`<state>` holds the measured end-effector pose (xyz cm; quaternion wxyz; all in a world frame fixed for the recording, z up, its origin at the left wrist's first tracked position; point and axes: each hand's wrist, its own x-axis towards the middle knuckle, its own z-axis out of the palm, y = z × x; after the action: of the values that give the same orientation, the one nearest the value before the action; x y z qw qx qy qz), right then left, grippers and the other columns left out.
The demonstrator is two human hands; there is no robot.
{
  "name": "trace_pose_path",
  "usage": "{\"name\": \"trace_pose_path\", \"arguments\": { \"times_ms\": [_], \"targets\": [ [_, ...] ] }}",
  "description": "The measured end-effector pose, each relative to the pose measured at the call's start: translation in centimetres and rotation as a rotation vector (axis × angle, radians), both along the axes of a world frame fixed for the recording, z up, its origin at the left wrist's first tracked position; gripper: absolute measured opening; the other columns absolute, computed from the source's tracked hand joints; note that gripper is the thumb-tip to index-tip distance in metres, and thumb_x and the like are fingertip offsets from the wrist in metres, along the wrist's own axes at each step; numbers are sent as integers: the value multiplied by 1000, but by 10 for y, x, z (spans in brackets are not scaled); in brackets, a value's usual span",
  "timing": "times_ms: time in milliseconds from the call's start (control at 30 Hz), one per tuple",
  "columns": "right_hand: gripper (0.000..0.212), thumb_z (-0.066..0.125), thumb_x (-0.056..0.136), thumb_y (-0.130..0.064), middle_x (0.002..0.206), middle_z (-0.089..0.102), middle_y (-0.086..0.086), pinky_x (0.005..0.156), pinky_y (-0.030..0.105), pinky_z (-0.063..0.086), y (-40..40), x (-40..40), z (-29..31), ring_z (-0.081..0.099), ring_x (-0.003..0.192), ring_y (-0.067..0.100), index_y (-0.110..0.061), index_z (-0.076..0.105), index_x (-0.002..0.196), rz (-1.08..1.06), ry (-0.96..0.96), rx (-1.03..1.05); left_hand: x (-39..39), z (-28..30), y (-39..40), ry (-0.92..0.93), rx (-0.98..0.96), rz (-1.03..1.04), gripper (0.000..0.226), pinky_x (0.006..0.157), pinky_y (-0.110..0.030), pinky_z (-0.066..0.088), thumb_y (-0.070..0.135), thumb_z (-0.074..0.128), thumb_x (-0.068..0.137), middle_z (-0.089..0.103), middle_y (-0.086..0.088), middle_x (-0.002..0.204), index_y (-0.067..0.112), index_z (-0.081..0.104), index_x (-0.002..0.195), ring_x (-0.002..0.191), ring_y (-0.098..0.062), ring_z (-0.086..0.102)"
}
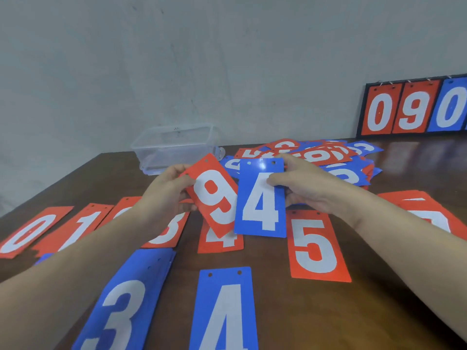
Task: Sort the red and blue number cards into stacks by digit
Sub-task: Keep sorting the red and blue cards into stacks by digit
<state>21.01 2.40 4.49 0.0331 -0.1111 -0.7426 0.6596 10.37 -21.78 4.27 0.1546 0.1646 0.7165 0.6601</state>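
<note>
Blue 4 card [260, 198]: held upright above the table by the right hand [300, 188], thumb on its face and fingers curled behind — clamped on its right edge, seemingly so the digit can be read before it is laid down.
Red 9 card [214, 195]: pinched at its left edge by the left hand [169, 190], tilted and tucked partly behind the blue 4; probably kept waiting for its own stack.
Blue 4 stack [225, 309]: laid nearest the camera, beside the blue 3 stack [123, 299] — judged the held card's destination.
Red row: 0 [27, 233], 1 [78, 228], a 3 part-hidden by the forearm, a 4 under the held cards, 5 [316, 246], set out in digit order.
Unsorted pile [323, 157]: heaped beyond the hands, within reach.
Clear box [177, 147]: set at the table's far edge.
Scoreboard [414, 109]: propped against the wall, showing 0, 9, 0.
</note>
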Motion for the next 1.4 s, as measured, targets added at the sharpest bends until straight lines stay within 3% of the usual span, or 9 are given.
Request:
{"name": "trace_pose_path", "arguments": {
  "times_ms": [167, 267, 400, 633, 900, 1033, 1167, 1267, 1400],
  "targets": [
    [31, 64, 97, -10, 109, 75, 8, 79, 45, 62, -23, 0, 3, 76, 94, 21, -28, 56, 121, 11, -5, 39, 4, 5, -42, 14, 9, 100, 14, 49, -27, 46, 6, 54, 98, 66, -11, 89, 15, 59, 108, 67, -19, 61],
    [33, 60, 98, -6, 112, 74, 7, 70, 38, 63, -39, 1, 0, 76, 92, 17, -29, 59, 122, -3, 18, 36, 6, 8, -71, 20, 20, 148, 19, 67, -37, 46, 7, 55, 98, 67, -10, 96, 16, 59, 115, 80, -25, 61],
    [28, 63, 97, -12, 112, 74, 7, 76, 42, 62, -56, 3, 2, 75, 95, 19, -30, 63, 119, 16, -12, 35, 13, 10, -105, 24, -9, 202, 22, 80, -44, 50, 10, 56, 98, 72, -12, 102, 19, 61, 117, 84, -25, 69],
    [17, 64, 97, -12, 102, 77, 8, 46, 23, 50, -89, 26, 12, 76, 92, 18, -21, 61, 111, 109, -90, 99, 28, 10, -129, -2, -3, 221, 21, 95, -55, 52, 12, 57, 99, 73, -13, 110, 18, 60, 119, 98, -30, 73],
    [19, 69, 94, -23, 101, 75, -1, 55, 27, 56, -116, 66, -4, 74, 91, 10, -26, 56, 107, 210, -125, 402, 49, 4, -128, -9, -9, 142, 17, 74, -40, 62, 13, 59, 99, 77, -2, 96, 24, 61, 112, 84, -19, 76],
    [19, 69, 93, -32, 110, 65, -12, 56, 15, 49, -125, 74, -18, 67, 89, -1, -33, 55, 106, 246, -156, 731, 61, 6, -129, 8, -37, 106, 19, 86, -48, 60, 15, 61, 99, 76, -4, 102, 24, 60, 115, 92, -22, 75],
    [26, 70, 91, -37, 119, 54, -13, 76, 18, 48, -126, 75, -21, 52, 108, 2, -38, 56, 114, 253, -122, 941, 72, 6, -130, 24, -67, 75, 17, 93, -55, 56, 15, 61, 99, 77, -4, 98, 24, 60, 114, 95, -25, 74],
    [36, 73, 88, -39, 122, 50, -12, 91, 27, 48, -122, 73, -20, 44, 117, 7, -40, 53, 118, 240, -90, 982, 76, 5, -130, 23, -70, 71, 18, 93, -55, 56, 14, 61, 99, 77, -6, 98, 22, 60, 115, 95, -26, 74],
    [34, 73, 89, -37, 124, 55, -11, 74, 18, 47, -107, 78, -15, 51, 101, 3, -37, 54, 118, 167, -61, 873, 78, 6, -119, 19, -71, 46, 21, 88, -47, 59, 13, 62, 98, 77, -8, 101, 18, 59, 118, 93, -25, 75]
  ]
}}
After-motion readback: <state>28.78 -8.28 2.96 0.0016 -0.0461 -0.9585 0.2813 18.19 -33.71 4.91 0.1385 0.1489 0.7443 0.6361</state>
